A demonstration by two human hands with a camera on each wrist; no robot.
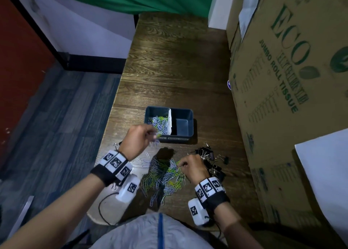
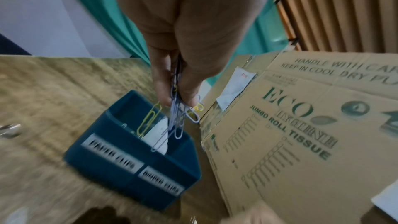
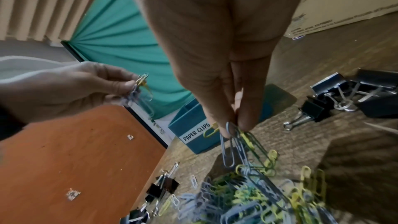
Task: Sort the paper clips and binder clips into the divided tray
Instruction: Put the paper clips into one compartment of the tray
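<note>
A dark blue divided tray stands on the wooden table; its left compartment holds coloured paper clips, its right one shows only bare floor. My left hand hovers just before the tray's left front corner, pinching a bunch of paper clips above the tray. My right hand pinches a few paper clips lifted from the loose pile. Black binder clips lie right of that hand.
A big cardboard box printed with green letters walls the table's right side. A few more binder clips lie at the table's left edge. The table drops to blue carpet on the left. A white sheet covers the near right.
</note>
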